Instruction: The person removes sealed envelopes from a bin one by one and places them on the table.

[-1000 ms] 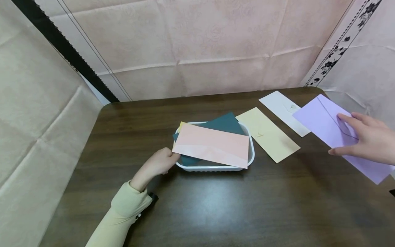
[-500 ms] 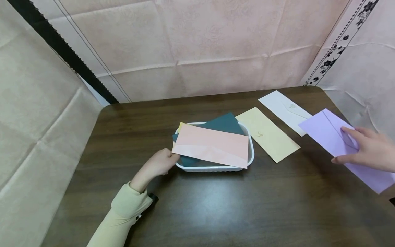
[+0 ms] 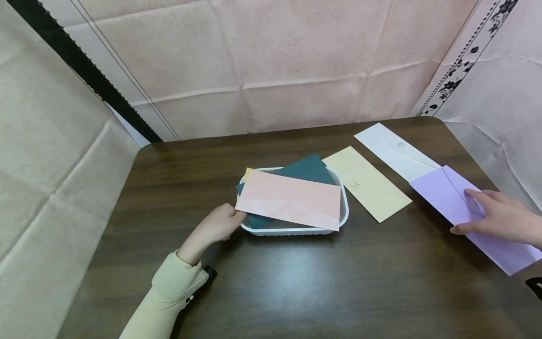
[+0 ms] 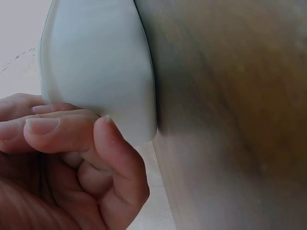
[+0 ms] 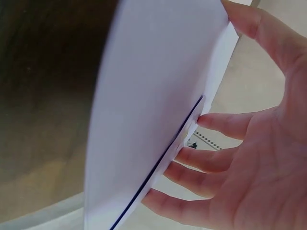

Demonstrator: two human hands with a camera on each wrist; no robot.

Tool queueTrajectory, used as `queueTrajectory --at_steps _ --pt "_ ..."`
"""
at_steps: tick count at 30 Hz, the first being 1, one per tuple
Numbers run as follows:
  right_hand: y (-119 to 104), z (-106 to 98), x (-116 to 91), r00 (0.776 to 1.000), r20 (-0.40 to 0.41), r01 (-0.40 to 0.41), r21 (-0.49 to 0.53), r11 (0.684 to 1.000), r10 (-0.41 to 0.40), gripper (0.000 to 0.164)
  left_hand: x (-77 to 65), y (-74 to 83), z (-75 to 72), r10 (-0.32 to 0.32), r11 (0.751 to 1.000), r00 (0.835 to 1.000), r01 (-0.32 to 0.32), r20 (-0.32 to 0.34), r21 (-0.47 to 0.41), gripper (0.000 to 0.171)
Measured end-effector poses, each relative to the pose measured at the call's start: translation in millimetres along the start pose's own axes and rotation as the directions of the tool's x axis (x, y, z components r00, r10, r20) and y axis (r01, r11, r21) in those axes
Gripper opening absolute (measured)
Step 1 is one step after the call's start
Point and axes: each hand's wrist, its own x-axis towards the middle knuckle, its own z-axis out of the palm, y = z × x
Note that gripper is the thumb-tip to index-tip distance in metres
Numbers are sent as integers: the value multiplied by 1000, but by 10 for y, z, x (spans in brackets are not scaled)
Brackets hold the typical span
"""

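Note:
At its left end my left hand point(image 3: 218, 223) grips the white plastic basket point(image 3: 292, 232); in the left wrist view the curled fingers point(image 4: 62, 132) meet the white wall point(image 4: 105, 72). A pink envelope point(image 3: 292, 197) lies across the basket top, over a dark green envelope point(image 3: 311, 168) and a yellow one point(image 3: 249, 172) whose corner peeks out. At the right, my right hand point(image 3: 499, 216) holds a purple envelope point(image 3: 449, 193) with thumb and fingers spread across its width. Its fingertips point(image 5: 211, 120) touch the flap side. The purple envelope overlaps one end of a white envelope point(image 3: 394, 150).
A cream envelope point(image 3: 366, 183) lies between the basket and the white envelope. The brown wooden table point(image 3: 275, 292) ends at a rounded back edge, with pale cloth point(image 3: 288, 66) hanging behind and at both sides. A small black object point(image 3: 535, 286) shows at the right border.
The right hand has brought the purple envelope down toward the near side, uncovering more of the white envelope's flap. My left hand and the basket have stayed in place.

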Motion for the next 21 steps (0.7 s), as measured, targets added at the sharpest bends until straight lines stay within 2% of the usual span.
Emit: queueTrajectory --at_steps 9,21 --pt "90 124 -7 996 75 -54 51 997 50 109 -7 15 -10 4 1000 1000 -4 -4 5 46" --pt "116 270 -9 989 118 -98 63 993 90 112 -1 -6 2 21 1000 1000 -21 -12 6 47"
